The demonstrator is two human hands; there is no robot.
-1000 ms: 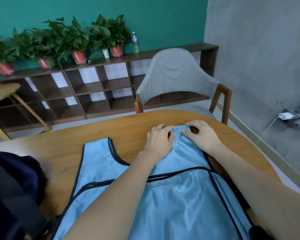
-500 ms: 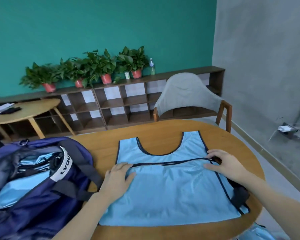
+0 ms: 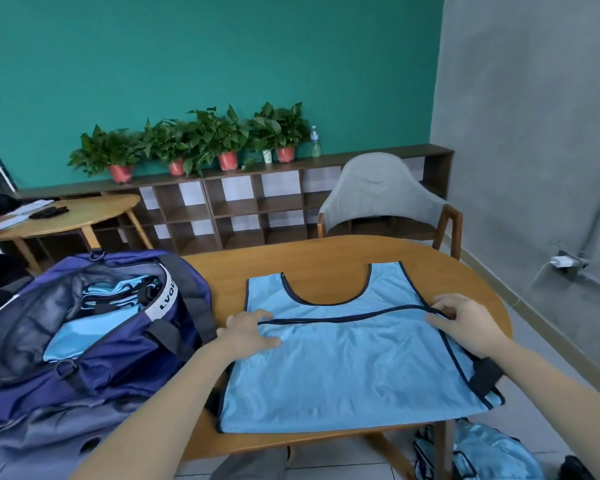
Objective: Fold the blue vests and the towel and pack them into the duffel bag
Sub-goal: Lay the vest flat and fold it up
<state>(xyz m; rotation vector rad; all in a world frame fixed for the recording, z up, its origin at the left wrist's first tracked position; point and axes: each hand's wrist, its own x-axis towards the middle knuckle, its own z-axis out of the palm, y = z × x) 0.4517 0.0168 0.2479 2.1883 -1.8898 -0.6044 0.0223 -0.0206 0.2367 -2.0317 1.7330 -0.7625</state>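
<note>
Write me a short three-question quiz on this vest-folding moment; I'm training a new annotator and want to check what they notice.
1. True or false: the light blue mesh vest lies spread on the oval wooden table.
2. Where does the left hand rest?
A. on the vest's left side
B. inside the purple duffel bag
C. on the grey chair
3. Fill in: the right hand touches the vest's dark ____ at its right edge.

Key: 1 true; 2 A; 3 trim.
</note>
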